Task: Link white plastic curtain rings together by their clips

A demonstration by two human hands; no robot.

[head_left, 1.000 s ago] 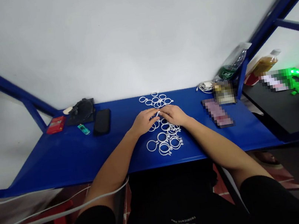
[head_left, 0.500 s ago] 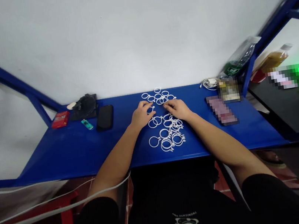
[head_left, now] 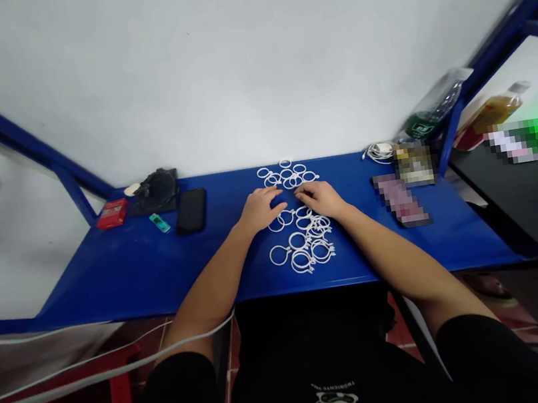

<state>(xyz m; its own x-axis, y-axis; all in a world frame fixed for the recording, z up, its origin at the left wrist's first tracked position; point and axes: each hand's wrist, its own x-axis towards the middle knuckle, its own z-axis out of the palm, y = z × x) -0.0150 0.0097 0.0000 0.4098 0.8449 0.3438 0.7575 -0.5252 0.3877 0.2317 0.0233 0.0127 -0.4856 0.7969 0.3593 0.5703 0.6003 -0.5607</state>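
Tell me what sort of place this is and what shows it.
Probably an indoor workspace, though whether in a home or workshop I cannot tell. A blue table stands against a plain white wall, with white rings spread across its middle.

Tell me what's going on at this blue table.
A person is working bare-handed among white rings with small tabs. The left hand has its thumb apart from its fingers; the right hand has its fingers drawn together, and I can't tell whether it grips a ring. One group of rings lies beyond the hands, toward the wall; a larger, overlapping group lies nearer the person, all on the blue table.
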